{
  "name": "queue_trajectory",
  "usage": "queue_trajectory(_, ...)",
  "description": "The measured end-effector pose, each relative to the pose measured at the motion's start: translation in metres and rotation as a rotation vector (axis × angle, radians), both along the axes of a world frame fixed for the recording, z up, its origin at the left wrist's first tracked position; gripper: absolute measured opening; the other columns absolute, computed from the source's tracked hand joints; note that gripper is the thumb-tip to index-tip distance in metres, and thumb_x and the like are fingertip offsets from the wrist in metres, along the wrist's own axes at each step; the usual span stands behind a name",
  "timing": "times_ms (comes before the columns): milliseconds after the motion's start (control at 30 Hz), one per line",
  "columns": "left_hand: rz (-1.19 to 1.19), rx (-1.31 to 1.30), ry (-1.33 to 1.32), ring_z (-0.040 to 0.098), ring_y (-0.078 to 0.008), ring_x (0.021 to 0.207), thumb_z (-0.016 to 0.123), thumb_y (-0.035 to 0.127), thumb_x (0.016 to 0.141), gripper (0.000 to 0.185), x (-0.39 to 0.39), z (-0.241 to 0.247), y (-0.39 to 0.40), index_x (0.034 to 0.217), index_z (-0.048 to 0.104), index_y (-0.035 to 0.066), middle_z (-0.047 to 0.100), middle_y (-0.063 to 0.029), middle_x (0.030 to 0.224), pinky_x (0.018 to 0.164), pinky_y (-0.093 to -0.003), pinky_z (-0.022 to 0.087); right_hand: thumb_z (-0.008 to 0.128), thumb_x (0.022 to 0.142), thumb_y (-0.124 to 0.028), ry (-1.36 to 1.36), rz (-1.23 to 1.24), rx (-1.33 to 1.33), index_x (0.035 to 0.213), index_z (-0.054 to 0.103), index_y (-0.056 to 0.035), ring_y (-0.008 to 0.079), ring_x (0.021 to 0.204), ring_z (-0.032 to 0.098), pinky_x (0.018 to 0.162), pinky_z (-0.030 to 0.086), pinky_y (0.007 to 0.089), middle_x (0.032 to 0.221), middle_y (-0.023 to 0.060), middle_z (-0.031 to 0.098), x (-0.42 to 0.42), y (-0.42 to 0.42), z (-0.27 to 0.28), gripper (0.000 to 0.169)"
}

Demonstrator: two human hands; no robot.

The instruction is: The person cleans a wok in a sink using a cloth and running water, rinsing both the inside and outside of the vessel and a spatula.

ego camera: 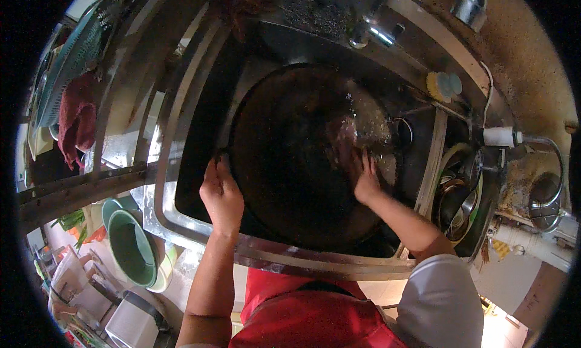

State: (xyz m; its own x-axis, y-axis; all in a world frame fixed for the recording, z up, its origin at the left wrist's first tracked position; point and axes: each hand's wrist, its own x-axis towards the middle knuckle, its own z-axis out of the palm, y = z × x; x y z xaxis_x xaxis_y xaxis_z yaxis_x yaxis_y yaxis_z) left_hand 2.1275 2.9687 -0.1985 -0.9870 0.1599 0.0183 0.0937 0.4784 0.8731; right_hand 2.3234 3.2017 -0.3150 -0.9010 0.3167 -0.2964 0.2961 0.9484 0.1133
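A large dark wok (290, 180) sits in the steel sink basin (195, 166), with water splashing on its right inner wall. My left hand (221, 196) grips the wok at a dark handle on its left rim. Inside the bowl, my right hand (366, 180) reaches toward the wet wall. A blurred pinkish patch (342, 134) lies just beyond those fingers; whether it is a cloth or a reflection I cannot tell. On the far right rim stands a metal loop handle (404, 130).
A chrome faucet (379, 35) overhangs the back edge. A yellow-and-blue scrubber (442, 85) rests on the right ledge. Cookware (454, 202) fills the right basin. Green buckets (131, 248) stand at lower left; a red cloth (77, 116) hangs by a green colander (75, 62).
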Motion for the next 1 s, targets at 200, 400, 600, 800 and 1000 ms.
queue_trajectory(200,-0.01,-0.017,-0.056,0.045,-0.0111,0.049,0.042,0.009,0.084,0.026,0.004,0.005,0.009,0.101,0.049,-0.009,0.051,-0.0132,0.056,0.046,-0.0228,0.036,0.039,0.076,0.0,0.207,-0.121,-0.994,0.11,0.041,-0.0011,0.0288,0.109,0.036,0.092,0.028,0.0339,0.113,0.0191,0.04,-0.009,-0.104,0.005,0.034)
queue_trajectory(400,-0.017,-0.06,-0.042,0.045,-0.0102,0.048,0.042,0.008,0.084,0.025,0.004,0.009,0.009,0.099,0.049,-0.011,0.05,-0.0143,0.054,0.043,-0.0227,0.035,0.051,0.071,-0.023,0.492,0.439,-0.241,0.111,0.038,0.0063,0.036,0.112,0.031,0.098,0.021,0.0374,0.119,0.0233,0.035,-0.164,-0.083,-0.003,0.052)
queue_trajectory(600,-0.042,-0.164,-0.071,0.044,-0.0081,0.049,0.042,0.009,0.084,0.027,-0.001,0.012,0.003,0.102,0.048,-0.011,0.053,-0.0115,0.056,0.043,-0.0218,0.034,0.049,0.071,-0.021,0.528,-0.105,-0.531,0.104,0.049,-0.001,0.0348,0.107,0.037,0.091,0.029,0.0398,0.11,0.0204,0.044,-0.154,0.011,-0.022,0.039)
queue_trajectory(800,-0.036,0.001,-0.143,0.047,-0.0109,0.051,0.042,0.009,0.084,0.027,-0.001,-0.003,0.002,0.101,0.049,-0.011,0.056,-0.0145,0.062,0.046,-0.0226,0.038,0.044,0.075,-0.013,0.091,-0.165,-0.123,0.117,0.039,-0.0082,0.0308,0.112,0.035,0.093,0.03,0.0374,0.121,0.0143,0.036,-0.037,0.05,-0.074,0.042)
queue_trajectory(1000,-0.065,0.015,-0.124,0.056,-0.016,0.064,0.041,0.009,0.084,0.026,0.0,0.004,0.004,0.101,0.049,-0.009,0.058,-0.0216,0.076,0.055,-0.0264,0.042,0.046,0.07,-0.002,-0.292,-0.046,-0.674,0.126,0.028,-0.0042,0.0316,0.119,0.025,0.099,0.022,0.0355,0.13,0.0171,0.026,0.017,-0.053,-0.016,0.059)
